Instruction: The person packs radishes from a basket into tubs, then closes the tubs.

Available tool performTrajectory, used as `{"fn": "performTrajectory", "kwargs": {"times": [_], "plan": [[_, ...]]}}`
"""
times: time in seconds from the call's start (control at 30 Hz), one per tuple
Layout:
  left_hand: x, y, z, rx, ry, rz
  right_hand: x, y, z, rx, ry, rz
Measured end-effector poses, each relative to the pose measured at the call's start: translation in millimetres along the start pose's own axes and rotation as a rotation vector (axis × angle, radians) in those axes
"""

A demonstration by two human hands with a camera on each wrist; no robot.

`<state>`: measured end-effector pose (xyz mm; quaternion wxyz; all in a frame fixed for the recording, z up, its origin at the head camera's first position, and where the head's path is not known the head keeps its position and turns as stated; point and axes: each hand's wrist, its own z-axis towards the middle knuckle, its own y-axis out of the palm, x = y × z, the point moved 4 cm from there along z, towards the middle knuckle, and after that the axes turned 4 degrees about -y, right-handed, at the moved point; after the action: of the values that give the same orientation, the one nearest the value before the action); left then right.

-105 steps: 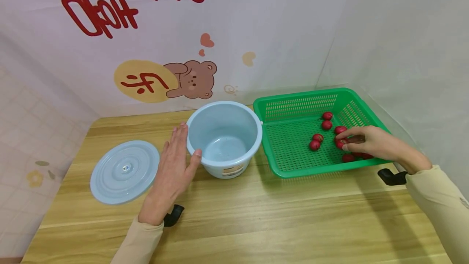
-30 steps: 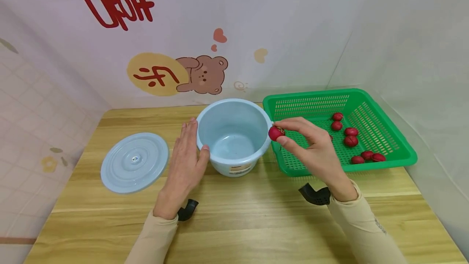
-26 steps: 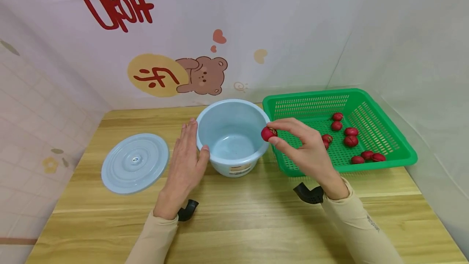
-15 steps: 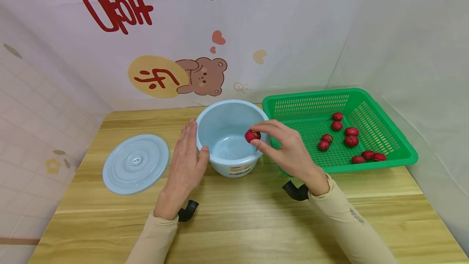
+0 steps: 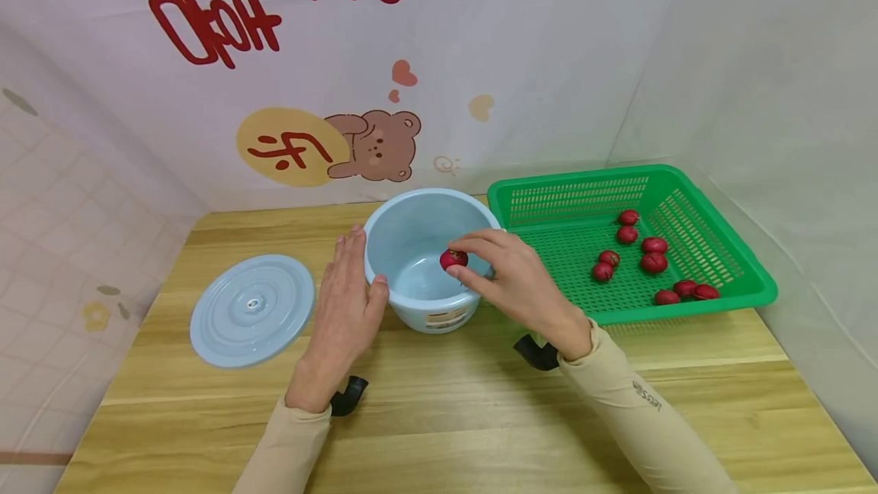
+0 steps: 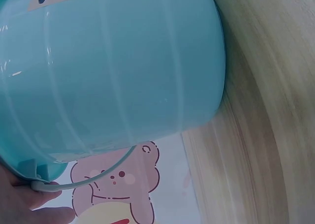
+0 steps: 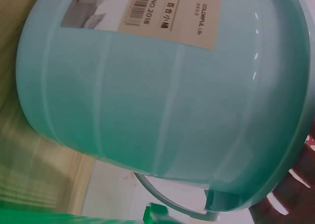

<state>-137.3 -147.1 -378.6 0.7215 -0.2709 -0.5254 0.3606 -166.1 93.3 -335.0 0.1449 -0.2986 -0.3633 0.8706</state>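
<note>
Radish [image 5: 450, 259], likely light, firm and slick, best gripped round its sides, was pinched by the right hand [image 5: 519, 276] over the bucket [image 5: 403, 314], whose left side the left hand [image 5: 343, 311] touched, fingers straight.

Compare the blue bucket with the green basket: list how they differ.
The bucket is round; the basket is rectangular. The bucket's walls look solid, while the basket's are slotted. Several red radishes lie in the basket; none is seen resting in the bucket. Both stand open-topped on the wooden table.
</note>
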Motion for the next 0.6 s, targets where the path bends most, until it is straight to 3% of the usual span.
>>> {"fn": "performTrajectory", "kwargs": {"times": [0.17,0.27,0.6], "plan": [[-0.4,-0.8,-0.1,0.0,-0.002,0.005,0,2,-0.4,-0.109,0.024,-0.042],[-1.1,-1.0,0.5,0.003,0.001,0.007,-1,-1,-3.0,-0.131,0.034,-0.031],[-1.1,-1.2,0.5,-0.004,-0.002,0.002,0,-41,-19.7,-0.034,-0.036,0.04]]}}
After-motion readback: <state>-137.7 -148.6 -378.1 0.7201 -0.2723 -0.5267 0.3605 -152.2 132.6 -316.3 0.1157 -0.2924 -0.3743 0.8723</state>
